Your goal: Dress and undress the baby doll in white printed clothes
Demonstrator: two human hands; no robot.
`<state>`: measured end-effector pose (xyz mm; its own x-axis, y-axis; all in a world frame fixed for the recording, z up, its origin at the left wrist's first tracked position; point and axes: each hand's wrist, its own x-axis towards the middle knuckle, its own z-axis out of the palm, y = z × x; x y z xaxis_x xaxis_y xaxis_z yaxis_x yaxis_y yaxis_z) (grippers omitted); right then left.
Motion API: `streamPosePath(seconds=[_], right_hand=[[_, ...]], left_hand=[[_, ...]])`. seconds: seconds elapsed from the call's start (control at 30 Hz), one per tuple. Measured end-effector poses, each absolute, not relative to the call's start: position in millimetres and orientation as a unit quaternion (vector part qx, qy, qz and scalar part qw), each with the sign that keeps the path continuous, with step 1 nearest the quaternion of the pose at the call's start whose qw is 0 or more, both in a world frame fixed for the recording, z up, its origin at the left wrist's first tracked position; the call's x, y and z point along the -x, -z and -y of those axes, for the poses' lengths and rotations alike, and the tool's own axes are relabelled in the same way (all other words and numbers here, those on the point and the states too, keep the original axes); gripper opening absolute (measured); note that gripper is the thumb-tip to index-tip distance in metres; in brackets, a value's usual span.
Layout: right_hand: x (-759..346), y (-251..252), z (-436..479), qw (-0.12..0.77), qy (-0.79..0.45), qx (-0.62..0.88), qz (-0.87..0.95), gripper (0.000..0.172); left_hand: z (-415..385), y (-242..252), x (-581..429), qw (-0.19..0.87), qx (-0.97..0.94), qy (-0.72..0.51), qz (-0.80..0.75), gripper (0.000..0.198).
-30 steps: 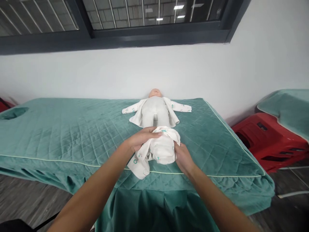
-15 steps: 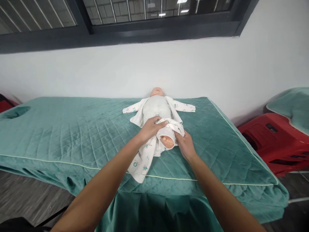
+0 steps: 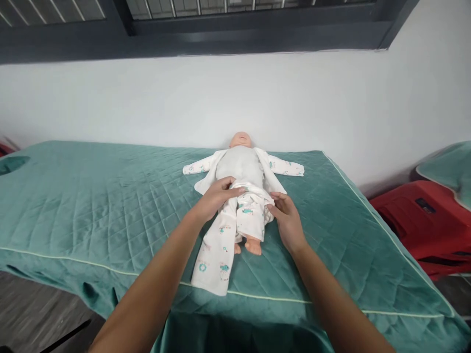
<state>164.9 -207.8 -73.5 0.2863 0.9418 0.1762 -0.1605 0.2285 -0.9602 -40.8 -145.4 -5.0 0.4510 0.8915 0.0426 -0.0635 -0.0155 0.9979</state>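
A baby doll [image 3: 240,164] lies on its back, head toward the wall, in an open white shirt [image 3: 285,166] with its sleeves spread. White printed baby pants [image 3: 217,250] are bunched at its hips. One pant leg covers a doll leg, with the foot [image 3: 253,245] showing below the cuff; the other pant leg lies flat, and a second foot shows partly beside it. My left hand [image 3: 218,197] is closed on the waistband at its left side, thumb over the cloth. At the right side, my right hand [image 3: 287,215] pinches the bunched edge of the pants.
The doll lies on a bed with a green quilted cover [image 3: 121,211], which has a face hole at the far left. A white wall [image 3: 147,103] and a dark window frame [image 3: 250,34] stand behind. At the right are red plastic stools [image 3: 415,220].
The pant leg has come up the doll's leg, so the foot now sticks out past the cuff. My right hand has moved up to the waistband's side. The view has shifted slightly.
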Motion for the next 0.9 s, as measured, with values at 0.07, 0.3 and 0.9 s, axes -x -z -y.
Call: streamPosePath(seconds=[0.07,0.3,0.9], right_hand=[[-162.4,65.6,212.7,0.644,-0.401,0.462,0.459,0.033],[-145.1,-2.4,182.1,0.480,-0.339,0.472,0.658,0.027],[-139.2,10.9,131.4,0.485,-0.615,0.416,0.462,0.037]], left_hand=[[142.8,11.6,51.2,0.651,-0.561,-0.399,-0.321,0.036],[129.9,17.6,48.1,0.657,-0.553,-0.417,-0.297,0.032],[120.6,23.2,50.6,0.652,-0.618,-0.307,-0.316,0.040]])
